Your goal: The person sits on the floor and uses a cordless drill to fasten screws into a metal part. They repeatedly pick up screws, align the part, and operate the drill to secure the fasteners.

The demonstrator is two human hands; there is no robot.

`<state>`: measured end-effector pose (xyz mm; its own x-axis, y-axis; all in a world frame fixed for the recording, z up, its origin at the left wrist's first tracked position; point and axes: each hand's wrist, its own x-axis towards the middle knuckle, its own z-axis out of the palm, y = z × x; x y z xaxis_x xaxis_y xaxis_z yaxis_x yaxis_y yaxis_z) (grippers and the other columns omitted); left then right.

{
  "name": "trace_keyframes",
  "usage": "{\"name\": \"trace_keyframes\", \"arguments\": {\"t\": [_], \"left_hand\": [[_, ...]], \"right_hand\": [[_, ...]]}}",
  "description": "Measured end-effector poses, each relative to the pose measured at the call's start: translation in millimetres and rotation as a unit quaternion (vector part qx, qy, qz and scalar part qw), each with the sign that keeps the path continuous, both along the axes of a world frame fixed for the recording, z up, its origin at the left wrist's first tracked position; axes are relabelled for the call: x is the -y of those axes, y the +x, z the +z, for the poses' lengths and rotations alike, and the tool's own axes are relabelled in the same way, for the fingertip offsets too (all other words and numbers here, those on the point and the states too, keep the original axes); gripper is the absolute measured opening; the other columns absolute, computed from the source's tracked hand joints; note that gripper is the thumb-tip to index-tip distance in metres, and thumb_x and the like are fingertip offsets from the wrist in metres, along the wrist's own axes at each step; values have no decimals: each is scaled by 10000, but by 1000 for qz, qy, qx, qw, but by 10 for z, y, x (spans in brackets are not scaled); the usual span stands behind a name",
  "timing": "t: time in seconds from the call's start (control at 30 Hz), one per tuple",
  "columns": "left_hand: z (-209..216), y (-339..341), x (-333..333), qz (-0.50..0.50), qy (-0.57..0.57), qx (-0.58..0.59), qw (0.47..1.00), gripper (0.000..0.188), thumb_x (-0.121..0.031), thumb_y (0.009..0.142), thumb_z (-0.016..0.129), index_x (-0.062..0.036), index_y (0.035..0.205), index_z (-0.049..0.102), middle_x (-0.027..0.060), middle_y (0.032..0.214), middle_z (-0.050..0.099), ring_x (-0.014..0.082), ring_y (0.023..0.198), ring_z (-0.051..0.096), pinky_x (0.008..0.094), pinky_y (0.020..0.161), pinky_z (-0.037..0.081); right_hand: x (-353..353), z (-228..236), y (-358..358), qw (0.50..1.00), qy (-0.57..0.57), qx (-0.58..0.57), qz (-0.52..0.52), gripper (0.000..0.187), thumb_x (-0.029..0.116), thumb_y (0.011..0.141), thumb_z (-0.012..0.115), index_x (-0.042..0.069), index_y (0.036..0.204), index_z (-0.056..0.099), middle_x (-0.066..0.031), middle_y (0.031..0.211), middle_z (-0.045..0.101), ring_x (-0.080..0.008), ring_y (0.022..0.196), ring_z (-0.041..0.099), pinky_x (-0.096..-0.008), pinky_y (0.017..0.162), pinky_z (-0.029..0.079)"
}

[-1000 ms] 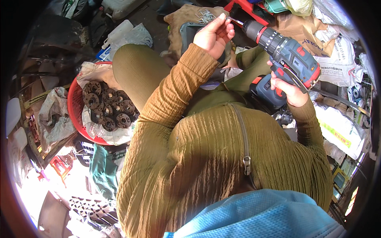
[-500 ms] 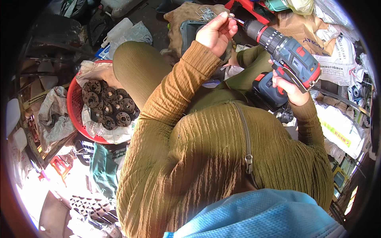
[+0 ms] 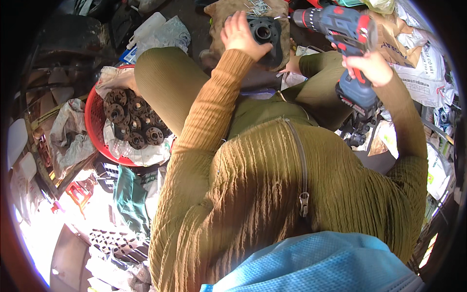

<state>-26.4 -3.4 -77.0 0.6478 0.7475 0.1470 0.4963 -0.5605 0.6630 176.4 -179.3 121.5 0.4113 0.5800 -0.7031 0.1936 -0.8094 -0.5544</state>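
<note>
My right hand (image 3: 371, 67) is wrapped round the handle of a blue, black and red cordless drill (image 3: 340, 24). The drill lies level in the air, its chuck pointing left. A thin bit with a light tip (image 3: 282, 17) sticks out toward a dark square metal housing (image 3: 273, 45) with a round hole in its middle. My left hand (image 3: 242, 38) rests against the left side of that housing, fingers stretched and slightly apart, thumb out along the near edge. The bit's tip is close to the housing's far right corner; whether they touch I cannot tell.
Loose screws (image 3: 258, 7) lie on a brown cloth (image 3: 218, 22) beyond the housing. A red basket (image 3: 91, 119) with several round metal flanges (image 3: 137, 121) stands at my left. Brown paper and white sacks (image 3: 418, 80) lie at the right. My bent legs frame the workspace.
My left hand has left the drill's tip and come down onto the housing, which shows more now. The drill in my right hand has swung level and shifted slightly up.
</note>
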Motion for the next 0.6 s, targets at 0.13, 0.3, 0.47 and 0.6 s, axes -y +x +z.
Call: {"name": "trace_keyframes", "arguments": {"t": [0.13,0.3,0.47,0.6], "left_hand": [[-268,186,32,-78,56,-136,986,1301,-636,508,818,-28,1468,184,129,1511,267,323,1426,163,546,1151,119],[-471,282,-8,-90,-11,-24,996,1204,-485,485,874,-14,1425,287,156,1424,360,318,1365,286,450,1148,200],[-480,292,-33,-94,-16,49,994,1106,-382,488,877,1,1380,347,176,1352,418,325,1318,341,405,1119,283],[-414,275,-89,-100,3,78,992,1072,-366,487,872,-6,1364,373,182,1331,435,330,1310,350,402,1111,305]], "right_hand": [[-272,-207,192,997,-13,-14,81,305,104,764,626,13,1055,600,-62,695,588,-128,502,556,-261,477,463],[-424,-365,161,996,35,7,86,116,88,743,614,-22,775,597,-79,550,555,-139,400,526,-278,369,430],[-508,-358,148,997,14,-12,81,242,61,727,622,-25,952,597,-82,642,592,-133,434,545,-279,382,454],[-532,-289,169,997,-5,-8,82,318,56,720,623,-19,1027,581,-79,660,592,-134,446,554,-283,388,467]]}}
